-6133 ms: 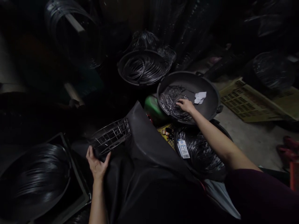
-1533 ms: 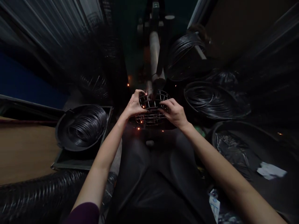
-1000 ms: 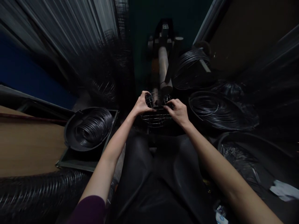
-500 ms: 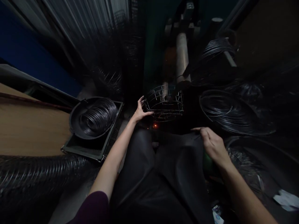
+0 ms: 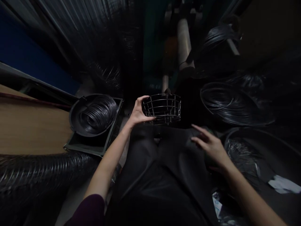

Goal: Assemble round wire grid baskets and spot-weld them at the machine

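Observation:
My left hand (image 5: 138, 111) grips the left rim of a round wire cage (image 5: 162, 108) made of thin metal rods, held out in front of my lap. My right hand (image 5: 209, 146) hovers lower right of the cage, apart from it, fingers stretched out and holding nothing. A black apron (image 5: 162, 175) covers my lap below both hands. Behind the cage stands a machine with a pale cylindrical arm (image 5: 184, 44).
A black basin of coiled wire (image 5: 94, 114) sits in a dark tray at the left, beside a wooden surface (image 5: 28, 128). Large wire coils (image 5: 232, 103) lie at the right, more bundles (image 5: 35, 179) at lower left. A white paper scrap (image 5: 283, 183) lies at the right edge.
Both hands held the cage at the machine with sparks around it. My right hand then let go and dropped toward my lap, while my left hand drew the cage back, away from the machine.

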Demonstrator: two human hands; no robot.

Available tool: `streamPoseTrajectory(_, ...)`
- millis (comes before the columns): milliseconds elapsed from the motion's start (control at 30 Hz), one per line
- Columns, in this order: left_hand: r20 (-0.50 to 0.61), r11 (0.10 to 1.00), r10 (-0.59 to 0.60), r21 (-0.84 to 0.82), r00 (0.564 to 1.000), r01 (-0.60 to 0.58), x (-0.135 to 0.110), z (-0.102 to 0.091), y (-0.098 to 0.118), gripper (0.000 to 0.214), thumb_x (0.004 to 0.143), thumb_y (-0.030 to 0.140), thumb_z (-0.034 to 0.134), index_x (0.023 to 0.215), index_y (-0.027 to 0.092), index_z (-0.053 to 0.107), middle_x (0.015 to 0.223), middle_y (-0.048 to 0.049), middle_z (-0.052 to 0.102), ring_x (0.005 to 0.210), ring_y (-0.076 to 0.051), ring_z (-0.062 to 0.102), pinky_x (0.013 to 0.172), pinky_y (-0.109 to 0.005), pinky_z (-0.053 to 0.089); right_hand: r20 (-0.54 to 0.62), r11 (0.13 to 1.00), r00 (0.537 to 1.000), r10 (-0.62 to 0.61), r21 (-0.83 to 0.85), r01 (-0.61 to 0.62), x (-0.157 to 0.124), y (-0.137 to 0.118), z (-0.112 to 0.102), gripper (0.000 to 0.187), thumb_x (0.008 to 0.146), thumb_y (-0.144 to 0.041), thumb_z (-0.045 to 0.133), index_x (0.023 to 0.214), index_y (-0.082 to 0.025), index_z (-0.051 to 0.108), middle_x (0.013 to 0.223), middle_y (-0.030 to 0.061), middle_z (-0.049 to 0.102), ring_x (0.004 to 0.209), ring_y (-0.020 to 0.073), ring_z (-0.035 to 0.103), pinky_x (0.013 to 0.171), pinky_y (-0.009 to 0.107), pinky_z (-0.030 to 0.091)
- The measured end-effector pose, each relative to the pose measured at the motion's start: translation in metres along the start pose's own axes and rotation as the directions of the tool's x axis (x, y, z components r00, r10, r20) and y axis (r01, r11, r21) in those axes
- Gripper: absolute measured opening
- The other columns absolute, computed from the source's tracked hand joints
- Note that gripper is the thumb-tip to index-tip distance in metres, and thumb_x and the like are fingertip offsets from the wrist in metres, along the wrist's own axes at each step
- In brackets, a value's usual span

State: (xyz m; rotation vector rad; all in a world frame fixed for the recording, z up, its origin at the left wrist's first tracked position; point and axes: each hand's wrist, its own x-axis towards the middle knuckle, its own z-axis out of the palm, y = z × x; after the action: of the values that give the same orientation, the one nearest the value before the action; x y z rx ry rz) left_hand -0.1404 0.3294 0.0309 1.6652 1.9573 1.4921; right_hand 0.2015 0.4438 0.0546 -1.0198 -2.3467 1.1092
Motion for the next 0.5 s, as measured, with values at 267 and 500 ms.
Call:
streamPoseTrajectory(267,0.223,0.951,0.070,0.279,0.972,-0.132,0.012,0.015,0.046,0.063,0.058,0.037,0.088,0.115,0.025,0.064,0.136,-0.0123,0.045,0.132,-0.037,0.042,0.114,-0.057,0.032,0.315,0.999,0.949,-0.002,0.047,-0.014,0.088,-0.087,0.016,0.037,0.080,-0.051,0.069,0.089,-0.016,0.076,0.072,0.0034,0.069,0.060,0.0132,0.058,0.056,0.025,0.042)
streamPoseTrajectory(500,0.201,0.970,0.041,0.225,0.979,-0.087,0.012,0.024,0.047,0.065,0.059,0.039,0.088,0.118,0.026,0.064,0.133,-0.0113,0.045,0.126,-0.034,0.046,0.108,-0.052,0.044,0.271,0.661,0.918,-0.290,-0.637,0.397,0.086,-0.086,0.034,0.027,0.096,-0.037,0.055,0.107,-0.022,0.074,0.100,0.0067,0.075,0.076,0.0175,0.067,0.054,0.025,0.028)
